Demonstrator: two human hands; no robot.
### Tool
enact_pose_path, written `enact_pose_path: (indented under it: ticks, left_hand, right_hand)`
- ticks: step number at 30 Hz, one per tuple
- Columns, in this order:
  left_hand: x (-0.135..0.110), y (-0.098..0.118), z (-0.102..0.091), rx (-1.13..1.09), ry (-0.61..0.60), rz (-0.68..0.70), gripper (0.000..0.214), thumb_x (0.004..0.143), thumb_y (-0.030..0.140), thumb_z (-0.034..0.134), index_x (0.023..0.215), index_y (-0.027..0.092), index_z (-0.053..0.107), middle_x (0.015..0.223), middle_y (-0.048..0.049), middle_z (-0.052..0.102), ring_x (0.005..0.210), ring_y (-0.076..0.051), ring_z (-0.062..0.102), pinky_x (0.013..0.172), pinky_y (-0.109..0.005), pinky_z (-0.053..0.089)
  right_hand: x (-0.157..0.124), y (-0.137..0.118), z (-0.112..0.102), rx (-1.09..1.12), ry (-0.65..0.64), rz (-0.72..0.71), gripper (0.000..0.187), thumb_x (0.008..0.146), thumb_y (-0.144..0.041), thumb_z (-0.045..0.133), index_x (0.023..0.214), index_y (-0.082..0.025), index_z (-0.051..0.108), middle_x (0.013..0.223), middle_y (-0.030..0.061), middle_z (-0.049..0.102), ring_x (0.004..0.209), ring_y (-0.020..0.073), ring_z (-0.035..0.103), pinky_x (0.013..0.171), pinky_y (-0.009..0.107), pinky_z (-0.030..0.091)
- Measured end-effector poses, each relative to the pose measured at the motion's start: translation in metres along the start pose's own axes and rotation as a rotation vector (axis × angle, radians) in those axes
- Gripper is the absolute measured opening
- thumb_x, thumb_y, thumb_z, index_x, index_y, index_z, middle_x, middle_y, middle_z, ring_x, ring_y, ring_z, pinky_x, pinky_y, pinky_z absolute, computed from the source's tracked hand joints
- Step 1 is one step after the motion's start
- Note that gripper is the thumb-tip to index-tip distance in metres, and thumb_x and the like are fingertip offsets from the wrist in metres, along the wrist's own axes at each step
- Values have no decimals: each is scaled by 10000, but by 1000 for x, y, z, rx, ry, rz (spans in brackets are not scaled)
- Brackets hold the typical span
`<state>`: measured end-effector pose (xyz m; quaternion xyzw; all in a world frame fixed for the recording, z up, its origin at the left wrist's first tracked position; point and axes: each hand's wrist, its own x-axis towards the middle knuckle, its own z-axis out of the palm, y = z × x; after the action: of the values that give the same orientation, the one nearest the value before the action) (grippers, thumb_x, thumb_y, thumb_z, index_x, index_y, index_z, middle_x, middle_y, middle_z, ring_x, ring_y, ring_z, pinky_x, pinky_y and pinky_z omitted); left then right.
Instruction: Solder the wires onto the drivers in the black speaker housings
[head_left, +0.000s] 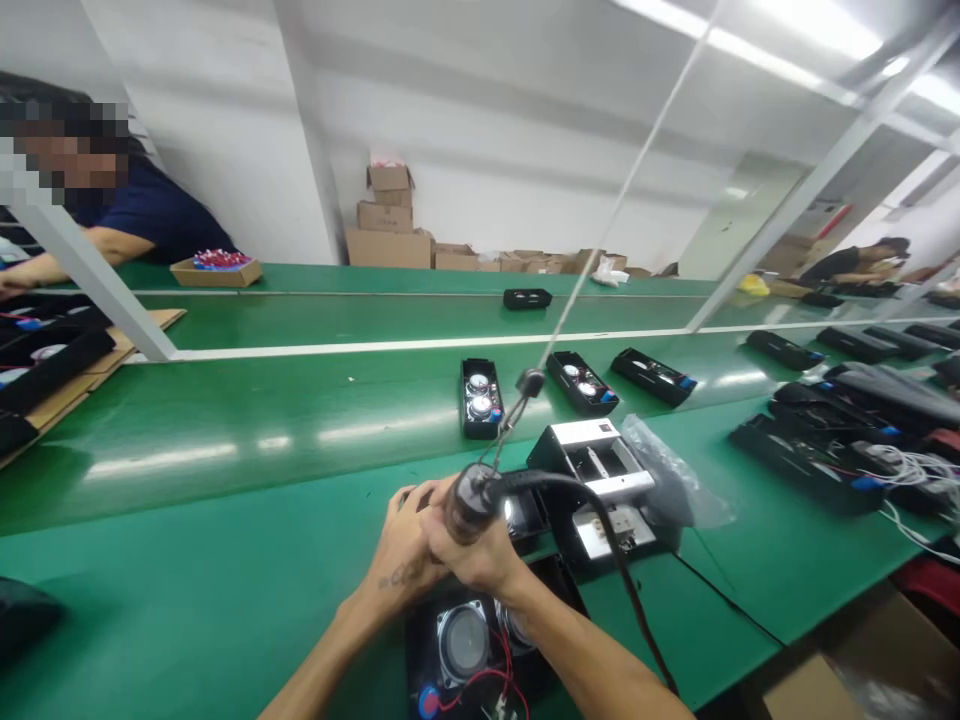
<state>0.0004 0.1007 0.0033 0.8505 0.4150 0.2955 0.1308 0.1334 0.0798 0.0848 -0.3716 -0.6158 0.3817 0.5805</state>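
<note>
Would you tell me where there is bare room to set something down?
The green benchtop is bare between the black object at the left edge and the left hand; so, largely, is the glossy strip left of the speaker box beyond it. Rightward is crowded: white-fronted housing, plastic bag, black housings.

The green surface point(187, 400) is smooth and glossy; the cartons point(388, 248) are matt brown cardboard; the bag point(712, 505) is crinkled clear plastic; the speaker point(463, 645) has a shiny metal-looking rim inside a black, plastic-looking housing point(420, 650)
</note>
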Motion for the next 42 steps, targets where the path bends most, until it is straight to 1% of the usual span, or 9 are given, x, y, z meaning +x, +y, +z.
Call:
enact_pose_path:
  ticks: [5,13,18,21,26,29,33,37,42]
  left_hand:
    - [-4,-10,-5,89,-67,40,145,705,265,854,835,307,806,1055,-49,777,1357,-380,547,1130,-610,379]
    - [-51,-81,-57,284,105,-282,72,753,394,812,729,326,802,1002,-31,771,1342,-393,554,1062,-583,392]
    - [9,-118,-69,238,351,-571,199,749,480,775,752,282,794,1070,-75,749,1254,-406,551,1063,-650,365]
    - [71,-127,-67,107,496,-764,234,732,461,761,795,238,788,1112,-109,694,1182,-414,587,1067,-704,366]
    - [119,-117,-71,46,609,-695,446,846,478,648,1186,213,763,1455,-141,529,1330,-319,556,1167,-483,431]
    - [93,-98,-74,-2,642,-552,476,853,498,655,1232,225,744,1408,-98,601,1324,-268,574,1196,-391,424]
    - [18,-58,-71,-150,560,-460,401,892,532,654,1155,247,757,1250,-57,727,1201,-258,665,1156,-431,479]
    - [-57,-10,-60,-212,383,-430,311,927,529,670,1066,270,773,1158,-37,772,1131,-248,718,1111,-438,534]
    - [-112,45,-48,-142,209,-174,244,942,498,702,1040,279,749,1322,-78,688,1297,-293,660,1073,-483,587]
  right_hand:
    - [2,-20,-23,234,26,-33,303,852,-386,774,1027,-230,581,593,-96,517,451,91,470,461,233,444]
    - [-64,-47,-167,-28,557,21,358,849,-371,826,1096,-243,602,607,-77,525,480,132,514,492,288,452]
    - [-95,0,-229,-395,646,192,423,805,-499,831,1037,-189,662,692,5,643,633,215,630,657,380,552]
    - [-102,17,-241,-414,640,127,571,831,-513,791,1271,-191,619,1125,112,736,1017,288,718,919,435,590]
    - [-139,15,-223,-769,830,-114,548,885,-367,757,1384,-223,582,1314,142,648,1131,301,667,985,499,572]
    - [-170,10,-185,-857,401,-247,239,905,-205,718,1139,-242,688,1071,91,718,992,259,701,881,420,610]
    - [-191,9,-121,-618,-147,-377,292,897,-174,722,1179,-225,665,1059,72,793,969,237,744,856,379,623]
    - [-180,13,-76,-370,-1,-245,150,944,-144,698,1062,-235,710,975,34,819,903,199,781,822,324,625]
    - [-138,4,-78,-272,170,164,210,852,-320,859,1028,-227,791,820,15,823,698,184,771,680,276,622]
